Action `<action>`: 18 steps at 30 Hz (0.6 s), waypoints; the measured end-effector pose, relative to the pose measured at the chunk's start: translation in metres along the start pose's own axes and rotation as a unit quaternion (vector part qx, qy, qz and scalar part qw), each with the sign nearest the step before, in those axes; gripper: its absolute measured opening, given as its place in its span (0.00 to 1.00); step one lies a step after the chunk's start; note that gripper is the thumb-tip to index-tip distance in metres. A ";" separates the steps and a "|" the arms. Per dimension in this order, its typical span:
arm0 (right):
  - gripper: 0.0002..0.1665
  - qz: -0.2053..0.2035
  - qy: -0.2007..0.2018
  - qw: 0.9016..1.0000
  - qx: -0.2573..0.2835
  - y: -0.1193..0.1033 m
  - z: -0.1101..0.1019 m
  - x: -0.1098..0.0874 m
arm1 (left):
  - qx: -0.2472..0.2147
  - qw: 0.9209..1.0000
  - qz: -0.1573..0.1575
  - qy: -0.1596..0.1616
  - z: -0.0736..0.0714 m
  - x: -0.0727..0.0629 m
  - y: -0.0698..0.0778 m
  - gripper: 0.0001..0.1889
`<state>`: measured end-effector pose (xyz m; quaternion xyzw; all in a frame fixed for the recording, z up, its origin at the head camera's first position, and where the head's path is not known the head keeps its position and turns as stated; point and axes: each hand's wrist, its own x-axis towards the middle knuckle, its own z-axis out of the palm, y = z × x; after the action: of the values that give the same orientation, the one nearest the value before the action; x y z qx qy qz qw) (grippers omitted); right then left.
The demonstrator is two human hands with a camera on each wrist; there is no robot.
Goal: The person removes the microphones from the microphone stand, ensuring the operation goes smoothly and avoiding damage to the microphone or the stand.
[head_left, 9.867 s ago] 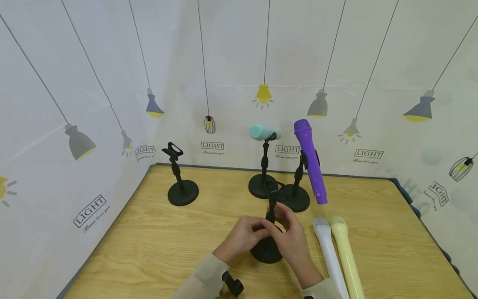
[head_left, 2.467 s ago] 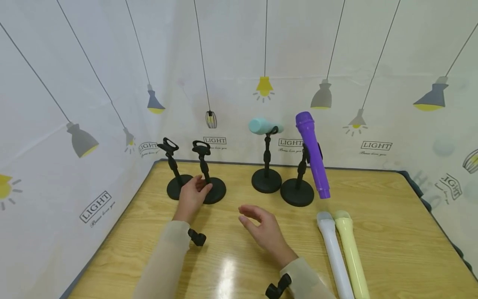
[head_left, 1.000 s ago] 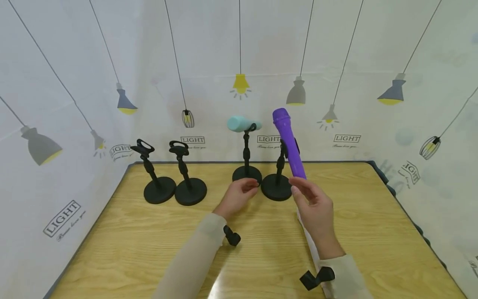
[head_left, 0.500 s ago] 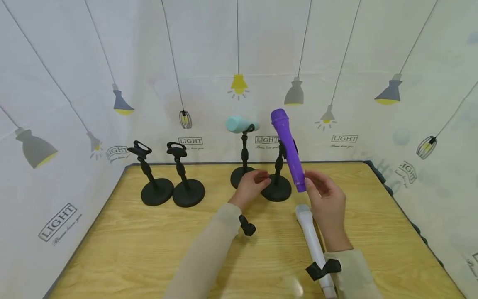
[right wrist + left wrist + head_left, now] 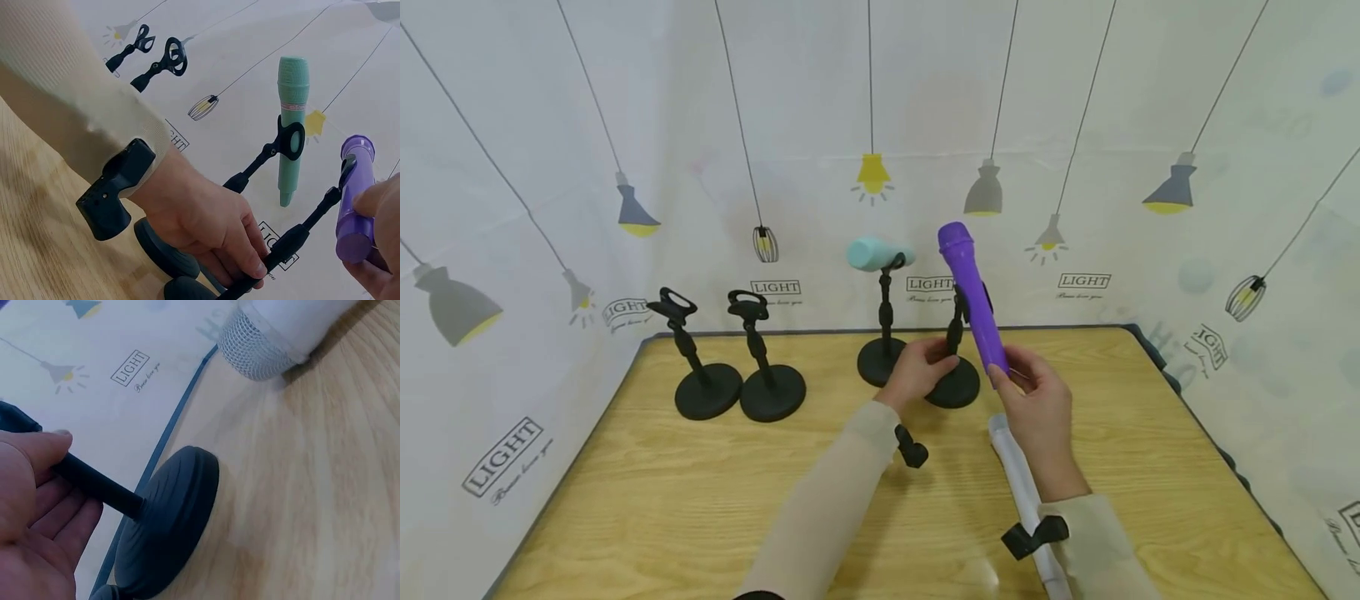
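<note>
The purple microphone [image 5: 973, 292] leans in the clip of a black desk stand [image 5: 955, 390], head up. My left hand [image 5: 917, 372] grips that stand's pole; in the left wrist view the thumb and fingers close round the pole above the round base [image 5: 169, 519]. My right hand [image 5: 1037, 404] pinches the microphone's lower end between thumb and fingers, as the purple microphone [image 5: 357, 206] also shows in the right wrist view. Just left, a teal microphone [image 5: 872, 254] lies across the clip of another stand [image 5: 886, 317].
Two stands with bare clips, a left one [image 5: 707, 392] and a right one [image 5: 772, 393], stand side by side at the back left. A white microphone [image 5: 1017, 471] lies on the wooden table [image 5: 700, 517], partly under my right forearm. A lamp-print sheet [image 5: 820, 108] walls the table.
One bare stand moved from mid-table to the back left beside the other. My left hand then let go and moved right onto the purple microphone's stand; my right hand reached the microphone's lower end.
</note>
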<state>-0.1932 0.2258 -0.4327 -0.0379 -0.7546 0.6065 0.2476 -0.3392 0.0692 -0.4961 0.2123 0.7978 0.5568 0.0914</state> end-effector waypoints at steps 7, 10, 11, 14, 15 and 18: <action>0.23 0.004 0.006 1.000 0.017 -0.004 0.002 -0.002 | 0.019 1.000 -0.001 0.004 0.000 0.000 0.001 0.20; 0.22 -0.003 0.005 1.000 0.021 -0.004 0.001 -0.004 | 0.024 1.000 0.009 0.006 -0.001 -0.002 0.000 0.20; 0.22 -0.005 0.003 1.000 0.022 -0.004 0.000 -0.004 | 0.026 1.000 0.012 0.007 -0.002 -0.003 -0.001 0.19; 0.22 -0.010 -0.009 1.000 0.024 -0.003 -0.004 -0.007 | 0.034 0.999 0.015 0.010 -0.004 -0.008 -0.001 0.19; 0.22 -0.012 -0.014 1.000 0.023 -0.002 -0.006 -0.007 | 0.035 0.999 0.012 0.010 -0.005 -0.011 -0.002 0.19; 0.22 -0.015 -0.030 0.999 0.016 -0.001 -0.012 -0.010 | 0.040 0.999 0.001 0.010 -0.008 -0.019 -0.002 0.19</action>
<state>-0.1791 0.2328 -0.4328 -0.0044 -0.7524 0.6154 0.2349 -0.3259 0.0540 -0.4965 0.2109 0.8200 0.5268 0.0749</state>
